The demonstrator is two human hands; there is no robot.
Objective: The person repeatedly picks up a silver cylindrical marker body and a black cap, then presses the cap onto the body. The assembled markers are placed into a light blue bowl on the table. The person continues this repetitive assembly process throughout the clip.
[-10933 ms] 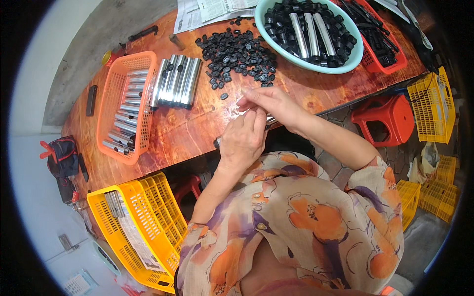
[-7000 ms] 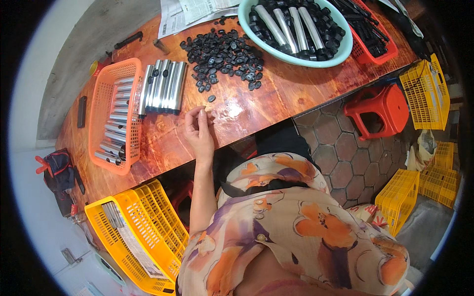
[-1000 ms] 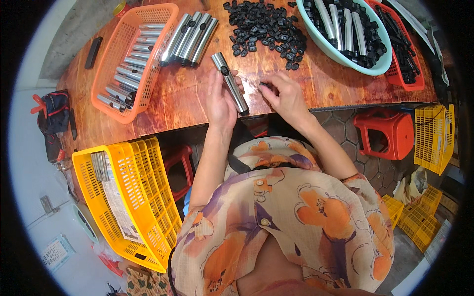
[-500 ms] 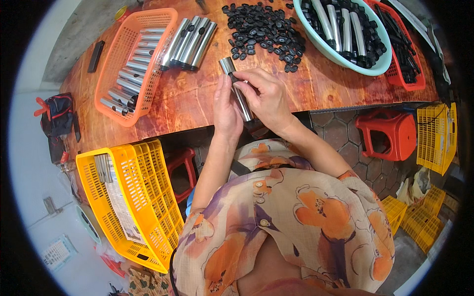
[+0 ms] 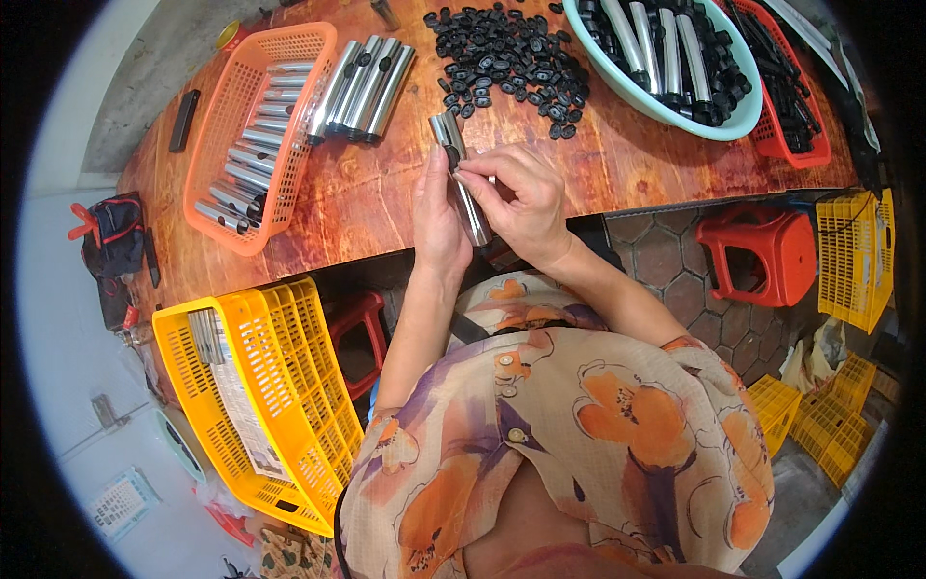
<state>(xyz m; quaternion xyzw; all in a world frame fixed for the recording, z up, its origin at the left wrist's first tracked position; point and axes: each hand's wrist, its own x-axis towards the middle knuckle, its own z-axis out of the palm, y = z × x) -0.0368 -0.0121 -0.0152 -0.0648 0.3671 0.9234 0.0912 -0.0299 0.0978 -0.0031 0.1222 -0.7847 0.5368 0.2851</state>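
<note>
A shiny metal tube (image 5: 472, 214) stands slanted over the table's front edge. My left hand (image 5: 439, 217) is closed along its left side, with the thumb pointing up the tube. From the right, my right hand (image 5: 526, 198) has thumb and forefinger pressed together against the tube, just below a dark spot on its upper part. Whether that spot is a hole or a seated black piece, I cannot tell. Beyond my hands lies a spread of small black oval plastic pieces (image 5: 502, 60). Several metal tubes (image 5: 371, 89) with dark spots and black ends lie side by side to the left.
An orange basket (image 5: 275, 207) with tubes stands at left on the wooden table (image 5: 357, 207). A light-blue basin (image 5: 690, 125) and a red basket (image 5: 805, 154) hold parts at right. Yellow crates (image 5: 280, 386) stand below left, a red stool (image 5: 762, 253) at right.
My right fingertips have slid slightly down the tube, uncovering more of the dark spot. The tube stays in my left hand. The view has shifted a little.
</note>
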